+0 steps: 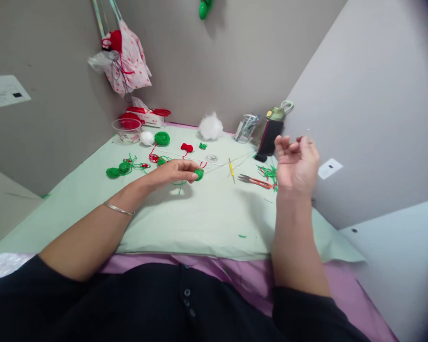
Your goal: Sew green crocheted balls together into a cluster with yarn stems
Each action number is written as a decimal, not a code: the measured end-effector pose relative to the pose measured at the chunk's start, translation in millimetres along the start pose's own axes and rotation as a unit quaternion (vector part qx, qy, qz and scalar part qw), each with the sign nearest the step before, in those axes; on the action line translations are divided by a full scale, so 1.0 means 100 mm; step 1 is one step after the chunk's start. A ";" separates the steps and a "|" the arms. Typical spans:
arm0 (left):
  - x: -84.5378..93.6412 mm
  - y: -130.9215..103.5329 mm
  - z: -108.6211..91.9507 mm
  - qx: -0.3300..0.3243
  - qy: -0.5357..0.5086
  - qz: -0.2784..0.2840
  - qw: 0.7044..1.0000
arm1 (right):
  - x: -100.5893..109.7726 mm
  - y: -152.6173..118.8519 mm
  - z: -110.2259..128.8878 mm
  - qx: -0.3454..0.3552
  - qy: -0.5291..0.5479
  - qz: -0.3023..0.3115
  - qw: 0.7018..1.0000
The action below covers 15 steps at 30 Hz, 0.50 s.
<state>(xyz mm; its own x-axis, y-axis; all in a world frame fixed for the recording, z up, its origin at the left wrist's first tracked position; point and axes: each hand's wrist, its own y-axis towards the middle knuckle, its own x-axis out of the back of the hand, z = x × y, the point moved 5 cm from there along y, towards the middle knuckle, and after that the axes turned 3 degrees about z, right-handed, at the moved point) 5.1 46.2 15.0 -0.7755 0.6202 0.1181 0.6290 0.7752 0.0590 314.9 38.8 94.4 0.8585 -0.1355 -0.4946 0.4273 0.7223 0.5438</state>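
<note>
My left hand (pixel 181 172) pinches a small green crocheted piece (pixel 199 175) above the table, with a green yarn tail hanging below it. From that piece a thin dark thread (pixel 221 166) stretches to the right, towards the phone. My right hand (pixel 296 161) is raised on the right, palm towards me, fingers curled and thumb and forefinger together. A tiny glint shows just above its fingertips, but what they hold is too small to name. Between the hands lie a yellow-handled crochet hook (pixel 231 170) and orange-handled thread snips (pixel 255 181).
Green yarn scraps (pixel 269 173) lie right of the snips. Behind are a dark phone (pixel 271 137), a bottle (pixel 276 113), a pen cup (pixel 247 128), white stuffing (pixel 210 126), a green yarn ball (pixel 162 138) and a clear tub (pixel 127 130). Green crocheted pieces (pixel 118 171) lie left.
</note>
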 end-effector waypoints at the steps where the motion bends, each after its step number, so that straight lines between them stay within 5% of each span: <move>1: 0.01 -0.01 -0.02 -0.001 0.001 0.003 1.000 | -0.02 -0.02 -0.01 0.005 -0.012 0.002 1.000; 7: 0.03 -0.06 -0.01 0.026 -0.029 -0.009 0.999 | -0.47 -0.39 -0.13 -0.021 -0.191 0.176 0.966; 11: 0.00 -0.05 -0.06 0.002 -0.049 -0.014 0.999 | -0.76 -0.74 -0.16 0.056 -0.340 0.314 0.885; 15: 0.01 -0.03 -0.06 -0.026 -0.051 -0.022 0.998 | -0.87 -0.95 -0.25 0.120 -0.437 0.373 0.810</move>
<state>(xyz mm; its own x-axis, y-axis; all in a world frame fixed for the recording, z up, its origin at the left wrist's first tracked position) 3.1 43.5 21.3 -0.8022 0.5969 0.0123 0.5942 0.7962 0.1138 192.7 -1.6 68.7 0.7318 -0.2255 0.6432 -0.3492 0.6863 0.6379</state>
